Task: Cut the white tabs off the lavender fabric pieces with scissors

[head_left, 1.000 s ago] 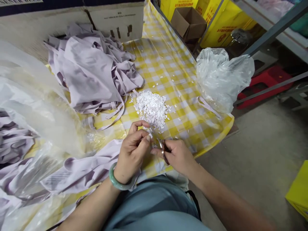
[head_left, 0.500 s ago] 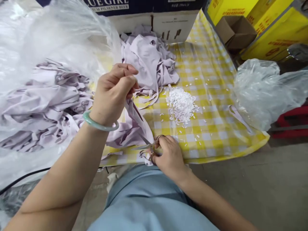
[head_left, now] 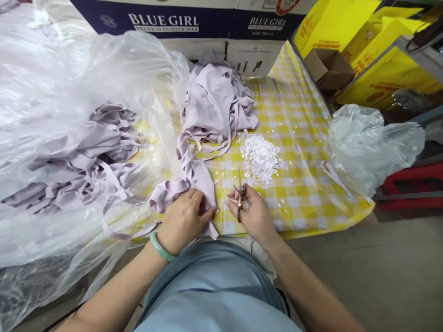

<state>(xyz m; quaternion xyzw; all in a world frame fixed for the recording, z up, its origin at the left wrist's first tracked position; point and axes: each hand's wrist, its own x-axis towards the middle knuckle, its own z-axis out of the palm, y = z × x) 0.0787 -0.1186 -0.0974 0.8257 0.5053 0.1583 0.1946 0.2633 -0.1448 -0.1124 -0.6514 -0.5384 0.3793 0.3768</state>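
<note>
My left hand (head_left: 185, 214), with a green bangle at the wrist, is closed on the lower edge of a pale lilac garment piece (head_left: 202, 180) with thin straps, near the table's front edge. To its right, my right hand (head_left: 258, 214) holds small scissors (head_left: 240, 205), with the blades pointing away from me and slightly apart. Just beyond the scissors lies a heap of tiny white clippings (head_left: 262, 157). Farther back sits a crumpled pile of the same lilac fabric (head_left: 211, 99). More lilac pieces (head_left: 83, 150) lie to the left among clear plastic.
A yellow-and-white checked cloth (head_left: 301, 189) covers the table. Clear plastic sheeting (head_left: 148, 87) spreads over the left side. A printed beer carton (head_left: 221, 23) stands at the back. On the right are a plastic bag (head_left: 370, 147), a loose lilac strip (head_left: 337, 179) and yellow bags (head_left: 391, 78).
My left hand has come down from above the table onto the lilac piece. My right hand has moved slightly right, and the scissors have turned from pointing left to pointing away.
</note>
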